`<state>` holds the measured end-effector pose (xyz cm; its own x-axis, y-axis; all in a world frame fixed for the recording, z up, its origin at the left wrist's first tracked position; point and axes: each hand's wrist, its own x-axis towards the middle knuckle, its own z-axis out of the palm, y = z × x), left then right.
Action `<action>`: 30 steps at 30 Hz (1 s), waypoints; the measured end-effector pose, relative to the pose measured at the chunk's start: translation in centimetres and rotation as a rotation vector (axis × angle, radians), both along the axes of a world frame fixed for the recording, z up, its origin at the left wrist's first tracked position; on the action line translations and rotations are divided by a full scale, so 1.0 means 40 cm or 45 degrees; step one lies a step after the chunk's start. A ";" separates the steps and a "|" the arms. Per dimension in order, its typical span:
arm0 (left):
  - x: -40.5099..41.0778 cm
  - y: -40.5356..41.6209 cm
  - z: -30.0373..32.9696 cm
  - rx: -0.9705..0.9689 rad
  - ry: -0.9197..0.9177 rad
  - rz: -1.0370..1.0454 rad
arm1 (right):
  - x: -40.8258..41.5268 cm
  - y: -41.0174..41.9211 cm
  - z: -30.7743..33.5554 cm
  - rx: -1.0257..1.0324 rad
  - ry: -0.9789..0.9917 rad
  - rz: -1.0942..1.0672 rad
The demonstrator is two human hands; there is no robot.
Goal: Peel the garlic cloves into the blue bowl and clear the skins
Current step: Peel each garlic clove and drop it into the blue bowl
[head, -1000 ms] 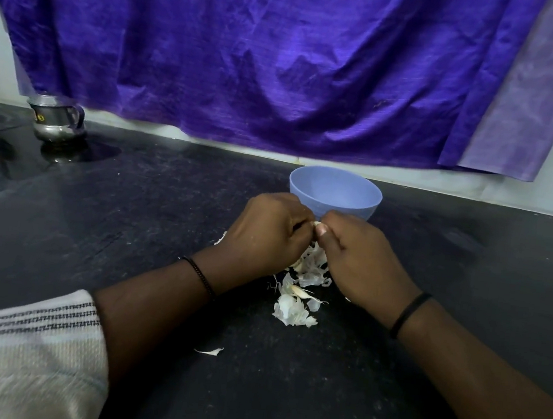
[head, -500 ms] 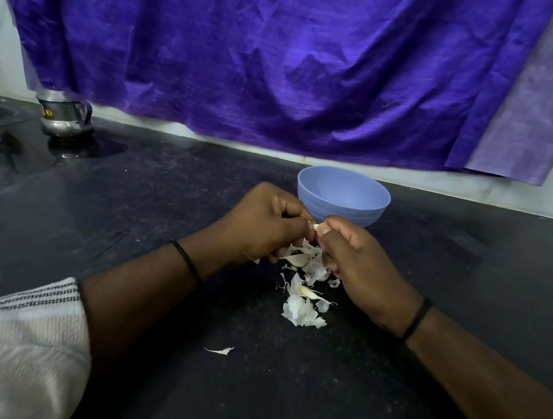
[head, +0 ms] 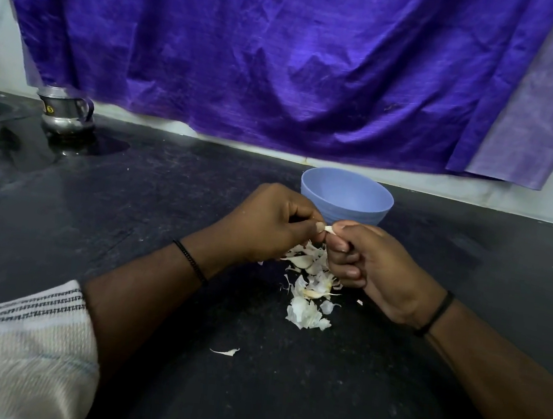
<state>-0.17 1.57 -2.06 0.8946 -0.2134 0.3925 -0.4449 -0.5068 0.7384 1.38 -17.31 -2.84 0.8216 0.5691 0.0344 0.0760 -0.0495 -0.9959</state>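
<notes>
Peeling is under way: left hand (head: pixel 266 223) and right hand (head: pixel 370 263) pinch one garlic clove (head: pixel 328 228) between their fingers just before the blue bowl (head: pixel 346 196), above loose skins (head: pixel 309 291) on the surface; next, probably, dropping it in.

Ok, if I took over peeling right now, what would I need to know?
Left hand and right hand both pinch one garlic clove between them, just in front of the blue bowl, peeling not finished.
The bowl's visible inside looks empty; its bottom is hidden.
A pile of skins lies on the black counter under the hands, possibly with cloves among them. One stray skin lies nearer you.
Left: finish this clove, drop it in the bowl, peel any others, clear the skins.
</notes>
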 end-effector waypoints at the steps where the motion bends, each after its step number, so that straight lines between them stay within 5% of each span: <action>1: 0.001 -0.002 0.002 0.019 -0.050 -0.001 | 0.005 -0.005 0.002 0.029 0.025 0.015; 11: 0.008 -0.013 -0.011 0.238 -0.609 0.038 | 0.019 -0.033 0.010 -0.080 0.040 -0.101; 19: 0.015 -0.020 -0.022 0.129 -0.536 0.062 | 0.015 -0.036 0.016 -0.071 0.126 -0.071; 30: 0.010 -0.031 -0.026 0.118 -0.479 0.036 | 0.017 -0.032 0.005 -0.197 -0.110 -0.156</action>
<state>0.22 0.32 -3.11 0.6977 -0.2409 0.6747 -0.6611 -0.5794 0.4768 2.07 -18.60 -2.65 0.8829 0.4688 0.0277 0.1445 -0.2152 -0.9658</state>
